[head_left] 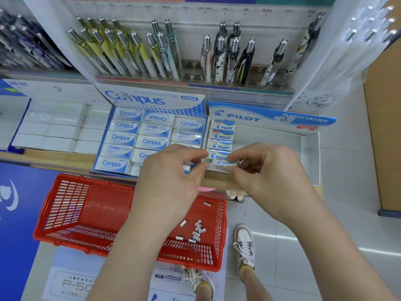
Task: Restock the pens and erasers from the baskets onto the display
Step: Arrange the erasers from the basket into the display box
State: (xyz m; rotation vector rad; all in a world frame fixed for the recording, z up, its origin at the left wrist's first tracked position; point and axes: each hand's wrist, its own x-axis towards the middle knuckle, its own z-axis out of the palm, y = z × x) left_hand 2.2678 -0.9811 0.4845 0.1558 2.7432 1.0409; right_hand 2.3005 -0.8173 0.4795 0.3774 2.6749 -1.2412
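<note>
Between the left hand point(173, 170) and right hand point(269, 172), one Pilot eraser point(223, 165) is pinched at the Pilot tray's point(273, 153) 8 o'clock corner. One column is stocked; loose erasers point(196, 232) remain in the red basket point(65, 205), at 6 o'clock.

The light was bright and even, and it came from above. Shadows were soft and faint. White stripes of glare lay on the shiny floor point(325, 242). The white boxes point(54, 124) on the left looked washed out. The dark pens point(28, 46) in the top left corner were blurry. Straight edges bent near the sides.
</note>
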